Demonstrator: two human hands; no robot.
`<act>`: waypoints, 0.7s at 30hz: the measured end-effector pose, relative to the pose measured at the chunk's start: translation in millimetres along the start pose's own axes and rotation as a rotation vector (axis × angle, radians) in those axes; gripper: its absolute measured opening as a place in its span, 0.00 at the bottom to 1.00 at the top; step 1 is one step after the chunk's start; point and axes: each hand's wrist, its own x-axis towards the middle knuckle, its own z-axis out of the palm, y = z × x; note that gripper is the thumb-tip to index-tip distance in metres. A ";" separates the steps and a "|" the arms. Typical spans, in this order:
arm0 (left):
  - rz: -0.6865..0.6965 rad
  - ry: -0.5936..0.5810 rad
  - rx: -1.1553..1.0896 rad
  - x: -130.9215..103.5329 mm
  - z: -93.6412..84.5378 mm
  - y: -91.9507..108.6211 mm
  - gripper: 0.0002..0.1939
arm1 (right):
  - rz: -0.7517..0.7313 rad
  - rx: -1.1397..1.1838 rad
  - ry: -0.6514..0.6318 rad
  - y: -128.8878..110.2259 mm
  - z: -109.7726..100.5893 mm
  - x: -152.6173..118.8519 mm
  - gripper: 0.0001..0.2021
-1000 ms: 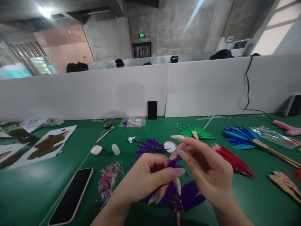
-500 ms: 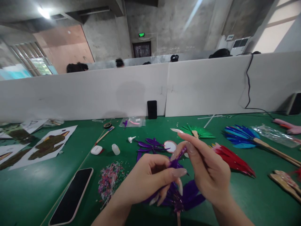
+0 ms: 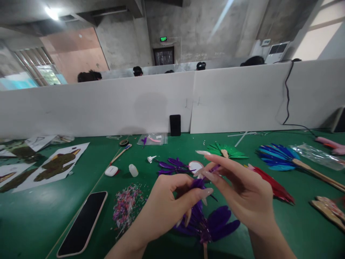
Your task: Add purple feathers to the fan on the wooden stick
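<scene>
My left hand point(image 3: 172, 205) pinches a small purple feather piece point(image 3: 198, 183) between thumb and fingers. My right hand point(image 3: 239, 187) is closed on the upper end of the same piece, fingertips almost touching the left ones. Below both hands lies a purple feather fan point(image 3: 222, 223) with a wooden stick point(image 3: 205, 250). Behind the hands are loose purple feathers point(image 3: 175, 165) and a round white disc point(image 3: 195, 166), partly hidden by the right hand.
On the left are a phone point(image 3: 83, 223), shredded confetti point(image 3: 126, 207), a white case point(image 3: 111, 171) and a small bottle point(image 3: 133, 170). Green point(image 3: 235, 153), blue point(image 3: 277, 156) and red feathers point(image 3: 277, 187) lie right. A white partition point(image 3: 121, 108) stands behind.
My right hand has shifted slightly right and turned, its fingers closer over the purple piece. My left thumb has moved a little left, and more of the fan below shows.
</scene>
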 end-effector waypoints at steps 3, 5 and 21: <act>0.002 -0.004 0.009 0.0 0.6 1.5 0.19 | 0.007 -0.033 0.009 0.0 -1.2 -0.5 0.24; 0.011 -0.004 0.017 -0.7 0.8 3.0 0.19 | 0.010 -0.057 0.016 -1.2 -1.1 -0.7 0.22; 0.007 -0.019 -0.005 -1.9 2.4 7.5 0.17 | -0.036 -0.112 0.109 -5.9 8.9 1.5 0.17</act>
